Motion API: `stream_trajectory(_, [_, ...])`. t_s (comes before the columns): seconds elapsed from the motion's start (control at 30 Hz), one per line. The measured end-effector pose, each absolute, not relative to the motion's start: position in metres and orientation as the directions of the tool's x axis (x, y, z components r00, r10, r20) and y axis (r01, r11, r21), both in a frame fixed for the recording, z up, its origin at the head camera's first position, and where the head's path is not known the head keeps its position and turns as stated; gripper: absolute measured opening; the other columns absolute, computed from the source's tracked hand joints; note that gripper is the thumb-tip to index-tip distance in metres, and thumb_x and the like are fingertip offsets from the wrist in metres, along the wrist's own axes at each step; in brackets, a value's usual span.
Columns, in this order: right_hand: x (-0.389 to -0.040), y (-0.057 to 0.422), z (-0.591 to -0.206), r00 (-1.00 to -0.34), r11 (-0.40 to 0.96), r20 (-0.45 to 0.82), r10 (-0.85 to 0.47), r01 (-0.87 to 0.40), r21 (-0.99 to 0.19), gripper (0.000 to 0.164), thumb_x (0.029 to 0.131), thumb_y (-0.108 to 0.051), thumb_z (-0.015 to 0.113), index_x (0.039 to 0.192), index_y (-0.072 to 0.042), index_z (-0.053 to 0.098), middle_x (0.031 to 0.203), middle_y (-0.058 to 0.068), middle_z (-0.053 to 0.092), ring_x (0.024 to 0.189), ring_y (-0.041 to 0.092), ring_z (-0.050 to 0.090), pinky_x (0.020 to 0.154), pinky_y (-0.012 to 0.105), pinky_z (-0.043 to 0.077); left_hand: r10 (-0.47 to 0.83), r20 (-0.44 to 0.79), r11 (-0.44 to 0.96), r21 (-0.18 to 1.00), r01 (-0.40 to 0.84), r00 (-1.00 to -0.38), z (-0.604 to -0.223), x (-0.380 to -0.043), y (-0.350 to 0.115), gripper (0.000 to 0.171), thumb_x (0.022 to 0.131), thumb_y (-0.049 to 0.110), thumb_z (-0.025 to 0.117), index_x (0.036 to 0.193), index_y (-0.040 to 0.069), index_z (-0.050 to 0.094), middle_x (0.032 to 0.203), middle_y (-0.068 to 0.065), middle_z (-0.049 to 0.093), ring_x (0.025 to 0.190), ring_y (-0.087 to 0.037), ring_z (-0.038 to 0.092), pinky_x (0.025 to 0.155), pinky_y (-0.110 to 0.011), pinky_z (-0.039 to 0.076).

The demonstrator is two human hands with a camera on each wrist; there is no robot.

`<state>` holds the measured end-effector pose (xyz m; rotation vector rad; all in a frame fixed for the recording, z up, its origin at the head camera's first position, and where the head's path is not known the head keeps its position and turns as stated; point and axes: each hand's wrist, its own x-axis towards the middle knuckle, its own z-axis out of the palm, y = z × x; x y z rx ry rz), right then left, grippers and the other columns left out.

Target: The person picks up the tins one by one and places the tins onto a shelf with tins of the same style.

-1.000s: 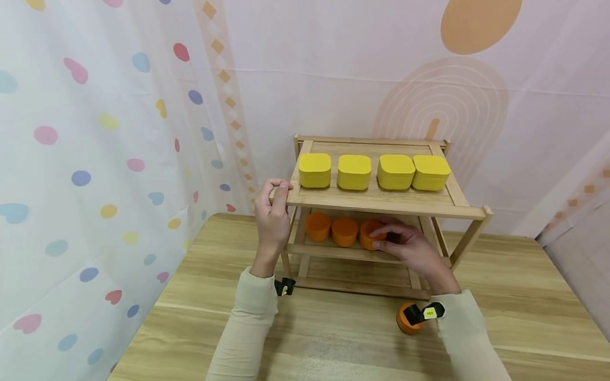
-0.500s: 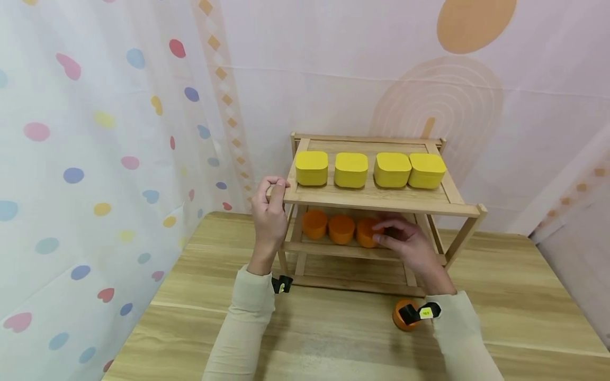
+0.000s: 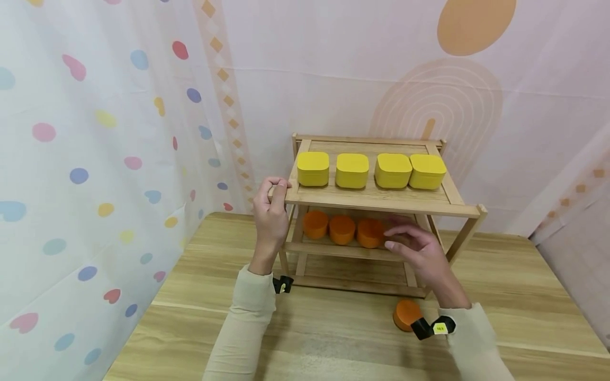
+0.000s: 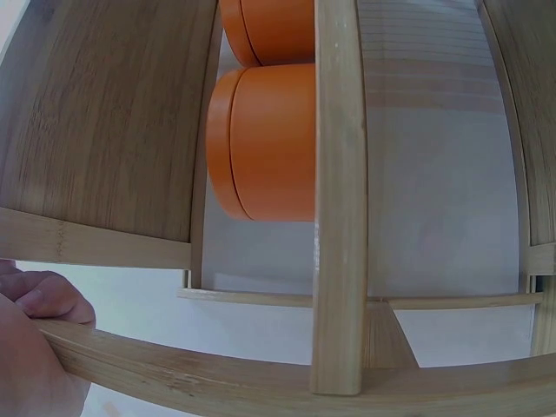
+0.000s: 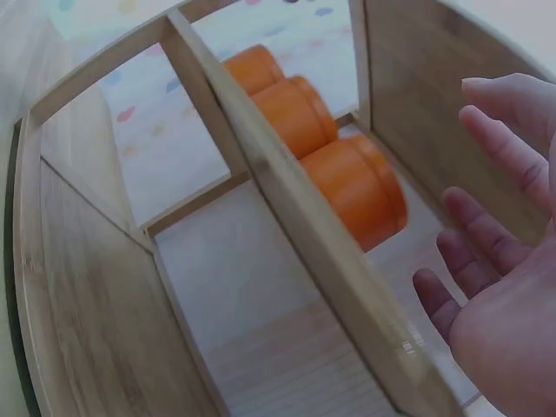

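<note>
A small wooden rack (image 3: 381,203) stands on the table. Its top shelf carries several yellow lidded boxes (image 3: 352,170). Three orange round tins (image 3: 341,229) sit in a row on the middle shelf; they also show as orange tins (image 5: 356,187) in the right wrist view and orange tins (image 4: 269,143) in the left wrist view. My left hand (image 3: 275,186) grips the front left corner of the top shelf. My right hand (image 3: 399,239) hovers open just right of the third tin (image 3: 370,233), not touching it. A fourth orange tin (image 3: 405,314) lies on the table by my right wrist.
The wooden table (image 3: 333,338) runs wide in front of the rack. A dotted curtain (image 3: 95,159) hangs at the left and a patterned backdrop (image 3: 429,79) behind. The rack's bottom shelf (image 3: 357,275) holds nothing that I can see.
My right hand has let go of the third orange tin and drawn back to the right with its fingers spread. The left hand has kept its grip on the rack.
</note>
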<state>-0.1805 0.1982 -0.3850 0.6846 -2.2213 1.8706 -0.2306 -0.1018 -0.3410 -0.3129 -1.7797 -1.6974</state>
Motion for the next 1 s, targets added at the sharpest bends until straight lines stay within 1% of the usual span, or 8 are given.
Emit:
stream_trajectory(0.1, [-0.174, 0.200, -0.382, -0.861, 0.069, 0.446, -0.244, -0.474, -0.878, 0.017, 0.090, 0.009, 0.062, 0.106, 0.012, 0.062, 0.128, 0.007, 0.059, 0.106, 0.007, 0.055, 0.076, 0.018, 0.049, -0.256, 0.594, 0.133, 0.803, 0.581, -0.762, -0.341, -0.230, -0.101, 0.028, 0.103, 0.022, 0.045, 0.093, 0.000, 0.060, 0.051, 0.004, 0.034, 0.041, -0.010, 0.028, 0.038, -0.022, 0.022])
stream_trajectory(0.2, [-0.169, 0.201, -0.379, -0.825, 0.033, 0.500, -0.263, -0.525, -0.850, 0.019, 0.088, 0.015, 0.061, 0.105, 0.008, 0.064, 0.127, 0.007, 0.059, 0.101, 0.007, 0.055, 0.071, 0.019, 0.047, -0.258, 0.597, 0.129, 0.800, 0.585, -0.760, -0.341, -0.230, -0.101, 0.029, 0.103, 0.023, 0.045, 0.094, 0.000, 0.060, 0.050, 0.003, 0.033, 0.040, -0.010, 0.028, 0.038, -0.022, 0.022])
stream_trajectory(0.23, [-0.168, 0.202, -0.378, -0.809, 0.024, 0.522, -0.271, -0.547, -0.837, 0.022, 0.087, 0.016, 0.060, 0.105, 0.007, 0.065, 0.126, 0.008, 0.060, 0.092, 0.004, 0.055, 0.069, 0.018, 0.047, -0.258, 0.598, 0.129, 0.800, 0.586, -0.759, -0.340, -0.229, -0.101, 0.029, 0.103, 0.023, 0.045, 0.093, 0.000, 0.060, 0.050, 0.003, 0.033, 0.040, -0.010, 0.028, 0.038, -0.022, 0.022])
stream_trajectory(0.3, [-0.166, 0.203, -0.377, -0.776, 0.001, 0.559, -0.291, -0.585, -0.811, 0.029, 0.085, 0.020, 0.059, 0.105, 0.002, 0.067, 0.128, 0.010, 0.059, 0.099, 0.005, 0.058, 0.073, 0.018, 0.047, -0.260, 0.598, 0.130, 0.799, 0.587, -0.758, -0.340, -0.229, -0.101, 0.029, 0.103, 0.023, 0.045, 0.094, -0.001, 0.060, 0.050, 0.003, 0.034, 0.040, -0.010, 0.028, 0.038, -0.022, 0.022])
stream_trajectory(0.47, [-0.164, 0.206, -0.379, -0.713, -0.062, 0.605, -0.355, -0.628, -0.776, 0.033, 0.081, 0.026, 0.056, 0.104, 0.004, 0.065, 0.131, 0.015, 0.056, 0.125, 0.019, 0.051, 0.099, 0.021, 0.044, -0.261, 0.598, 0.143, 0.800, 0.583, -0.758, -0.340, -0.229, -0.102, 0.029, 0.103, 0.023, 0.045, 0.094, 0.000, 0.060, 0.050, 0.003, 0.034, 0.040, -0.010, 0.028, 0.037, -0.022, 0.022])
stream_trajectory(0.53, [-0.164, 0.208, -0.380, -0.703, -0.065, 0.606, -0.372, -0.632, -0.772, 0.030, 0.080, 0.027, 0.056, 0.103, 0.008, 0.063, 0.132, 0.017, 0.054, 0.127, 0.021, 0.050, 0.103, 0.022, 0.042, -0.260, 0.597, 0.147, 0.801, 0.581, -0.759, -0.340, -0.229, -0.102, 0.029, 0.103, 0.023, 0.045, 0.094, 0.000, 0.060, 0.050, 0.003, 0.034, 0.040, -0.010, 0.028, 0.037, -0.022, 0.022])
stream_trajectory(0.7, [-0.160, 0.214, -0.383, -0.672, -0.086, 0.625, -0.397, -0.651, -0.754, 0.030, 0.080, 0.028, 0.054, 0.103, 0.011, 0.062, 0.132, 0.018, 0.053, 0.127, 0.021, 0.049, 0.104, 0.022, 0.042, -0.258, 0.595, 0.143, 0.803, 0.579, -0.761, -0.341, -0.229, -0.102, 0.028, 0.103, 0.023, 0.045, 0.094, 0.001, 0.060, 0.050, 0.003, 0.034, 0.039, -0.010, 0.028, 0.037, -0.022, 0.022])
stream_trajectory(1.0, [-0.153, 0.228, -0.394, -0.594, -0.185, 0.660, -0.460, -0.663, -0.725, 0.048, 0.076, 0.033, 0.050, 0.110, 0.004, 0.064, 0.129, 0.016, 0.057, 0.124, 0.021, 0.053, 0.105, 0.023, 0.042, -0.260, 0.602, 0.149, 0.797, 0.585, -0.755, -0.340, -0.230, -0.102, 0.028, 0.103, 0.023, 0.045, 0.094, 0.000, 0.060, 0.051, 0.003, 0.034, 0.040, -0.010, 0.029, 0.037, -0.022, 0.024])
